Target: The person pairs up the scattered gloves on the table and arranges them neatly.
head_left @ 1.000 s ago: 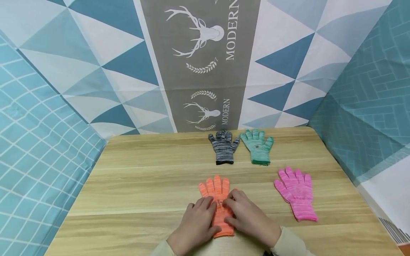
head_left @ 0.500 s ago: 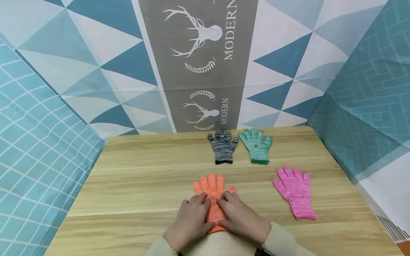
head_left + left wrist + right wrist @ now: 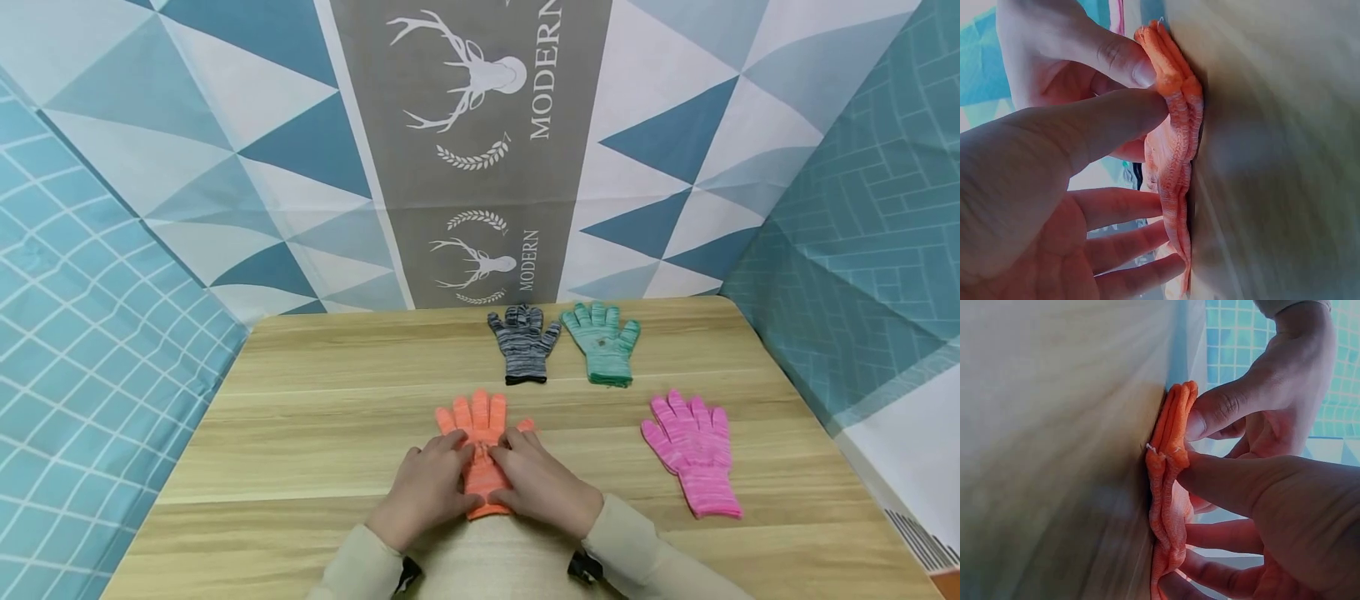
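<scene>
An orange knit glove (image 3: pixel 483 479) lies on the table with its fingers pointing away and its cuff towards me. My left hand (image 3: pixel 431 487) rests on its left side and my right hand (image 3: pixel 543 483) on its right side. Both thumbs touch the cuff, while the other fingers spread over the palm part, where the fabric looks slightly bunched. In the left wrist view, fairly straight fingers (image 3: pixel 1125 209) press the glove's upper face. The right wrist view shows the folded cuff edge (image 3: pixel 1172 425) in layers, close to the table. The covered parts of the palm are hidden.
A pink glove (image 3: pixel 697 454) lies to the right on the wooden table (image 3: pixel 300 417). Near the back edge are a black-grey glove (image 3: pixel 525 346) and a green glove (image 3: pixel 603 346), side by side. A patterned cloth backdrop (image 3: pixel 487 192) rises behind the table.
The orange glove has slid left and away from me, with both hands moving along on it. The pink, green and black-grey gloves have stayed in place.
</scene>
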A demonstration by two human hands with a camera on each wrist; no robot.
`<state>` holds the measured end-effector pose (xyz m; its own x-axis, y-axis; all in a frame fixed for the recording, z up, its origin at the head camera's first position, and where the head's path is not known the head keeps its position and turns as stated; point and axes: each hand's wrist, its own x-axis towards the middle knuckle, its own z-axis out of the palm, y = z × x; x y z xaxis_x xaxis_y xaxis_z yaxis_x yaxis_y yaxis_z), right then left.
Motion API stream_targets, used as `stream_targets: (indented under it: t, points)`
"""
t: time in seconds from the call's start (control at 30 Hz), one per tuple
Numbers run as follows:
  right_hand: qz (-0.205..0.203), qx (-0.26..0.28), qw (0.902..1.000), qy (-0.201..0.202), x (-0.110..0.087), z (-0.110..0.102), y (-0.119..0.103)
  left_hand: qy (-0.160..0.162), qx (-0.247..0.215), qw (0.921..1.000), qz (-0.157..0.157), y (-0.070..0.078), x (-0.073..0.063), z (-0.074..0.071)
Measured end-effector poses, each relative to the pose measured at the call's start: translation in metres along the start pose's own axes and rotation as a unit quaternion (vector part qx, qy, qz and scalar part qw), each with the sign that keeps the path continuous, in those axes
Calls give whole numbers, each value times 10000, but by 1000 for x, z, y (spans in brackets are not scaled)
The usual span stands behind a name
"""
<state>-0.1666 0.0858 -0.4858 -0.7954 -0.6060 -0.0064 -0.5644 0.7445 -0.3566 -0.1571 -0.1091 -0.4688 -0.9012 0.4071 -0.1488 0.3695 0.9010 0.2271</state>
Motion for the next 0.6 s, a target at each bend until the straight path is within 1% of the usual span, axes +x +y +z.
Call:
stream_targets:
  t: [0.2,0.37,0.5,0.6]
  points:
    - [-26,-20,9999,114,8,1,0,30,-121,9999,-38,-9,4,-2]
    - [90,90,9999,108,14,0,-1,68,-188,9998,-68,-15,7,-4]
    - [175,112,9998,77,19,0,-2,-13,-211,9996,-181,-18,8,-5]
    - [162,93,9998,106,23,0,-2,-83,-244,9993,-279,-19,9,-8]
